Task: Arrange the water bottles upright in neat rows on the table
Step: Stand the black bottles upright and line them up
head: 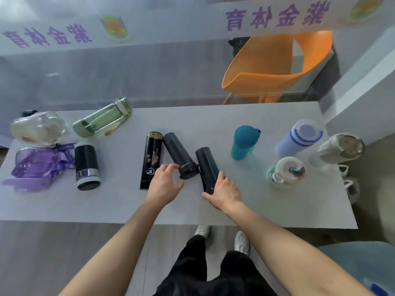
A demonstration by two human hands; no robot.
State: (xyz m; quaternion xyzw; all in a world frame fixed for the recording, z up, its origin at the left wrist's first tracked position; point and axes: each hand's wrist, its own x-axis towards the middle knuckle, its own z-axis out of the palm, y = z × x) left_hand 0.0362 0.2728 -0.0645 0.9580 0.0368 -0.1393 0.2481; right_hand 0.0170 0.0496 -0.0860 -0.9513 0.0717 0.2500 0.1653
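Left hand: the left hand [164, 182] reaches over the worktop [119, 206], fingers spread and curled apart, fingertips at the near end of a dark flask [178, 158] lying tilted; whether they touch it cannot be told.
Right hand: the right hand [223, 194] is clamped around the near end of a second dark flask [206, 165], thumb along its side, the flask leaning away from the person.
Arms: both bare forearms stretch forward from the bottom of the frame, converging at mid-worktop.
Lying bottles: a black printed flask [150, 160] lies just beside the left hand; a short black tumbler [87, 167] and a green clear bottle [102, 118] lie farther left, near a purple bag [40, 164] and a crumpled plastic bag [38, 127].
Upright bottles: a teal bottle [244, 142], a pale blue bottle [298, 138], a white-lidded bottle [286, 170] and a grey cup [341, 148] stand at the right.
Room: a pale grey worktop, an orange chair [275, 65] behind it, and white banners with purple lettering [275, 16] beyond.
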